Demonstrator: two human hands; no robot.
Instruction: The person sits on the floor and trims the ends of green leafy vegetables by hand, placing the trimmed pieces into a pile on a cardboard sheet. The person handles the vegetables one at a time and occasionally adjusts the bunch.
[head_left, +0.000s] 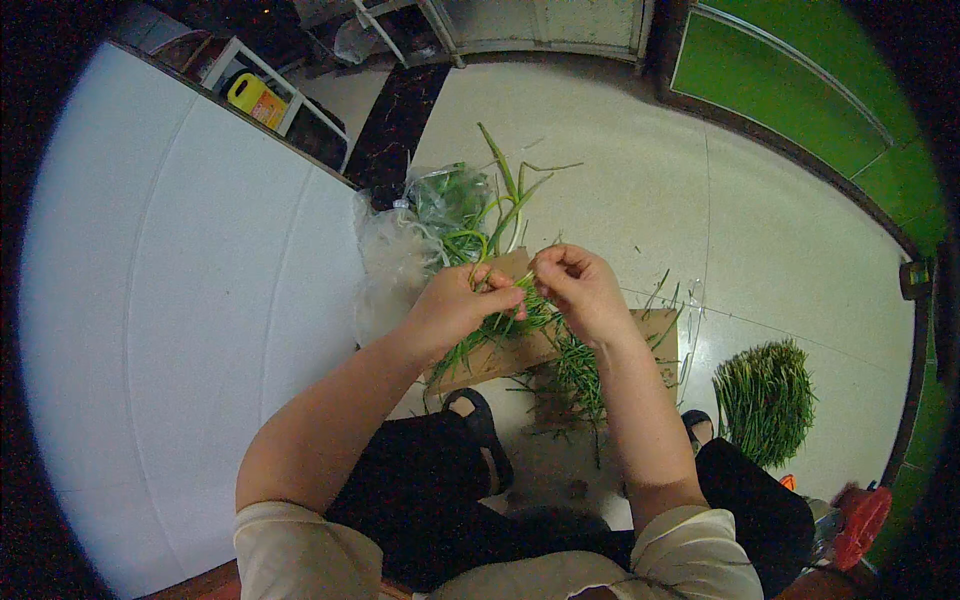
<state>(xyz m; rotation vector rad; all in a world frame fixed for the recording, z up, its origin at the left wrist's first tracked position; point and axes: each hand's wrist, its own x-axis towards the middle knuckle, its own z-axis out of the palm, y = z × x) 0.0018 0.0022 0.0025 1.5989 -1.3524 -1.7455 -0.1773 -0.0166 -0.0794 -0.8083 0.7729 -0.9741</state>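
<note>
My left hand (466, 301) holds a thin pale-ended green stem (528, 277), seemingly a garlic chive, between thumb and fingers. At the other end of that stem, my right hand (576, 289) pinches with thumb and forefinger. Below both hands, more cut greens (536, 311) lie on a flat piece of cardboard (517, 360). A loose tangle of green trimmings (579, 375) sits under my right forearm, partly hidden by it. Just beyond my hands lie a few longer scallion-like stalks (514, 196).
Clear plastic bags (394, 262), one with leafy greens (454, 196) inside, rest against the white panel (202, 262) at left. A neat bundle of chives (765, 405) lies on the tiled floor to the right. Near my right knee is a red plastic bag (864, 525). Green cabinets (780, 90) stand behind.
</note>
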